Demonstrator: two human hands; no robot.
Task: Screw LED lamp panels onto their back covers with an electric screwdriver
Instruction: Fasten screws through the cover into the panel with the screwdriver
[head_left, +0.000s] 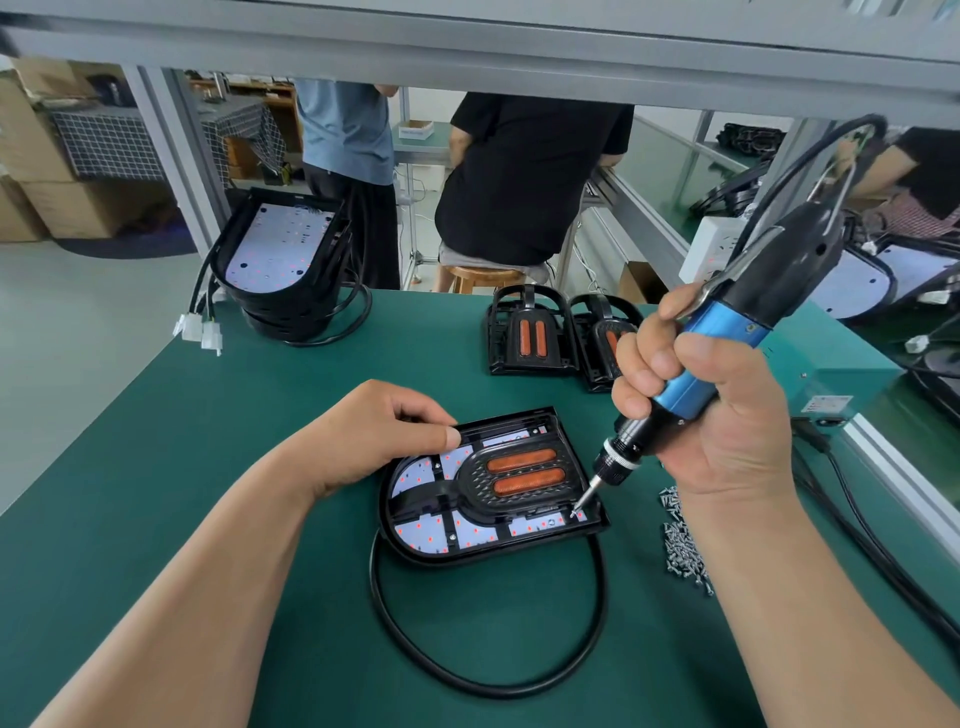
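The black D-shaped back cover holding its white LED panel lies flat on the green counter, far rim gripped by the left hand, while the right hand clasps the blue electric screwdriver, bit slanting down-left onto the near-right corner.

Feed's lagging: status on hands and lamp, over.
Right hand grips screwdriver, bit down at lamp corner. Left hand holds lamp at far edge. Loose screws alongside, nothing blocking.
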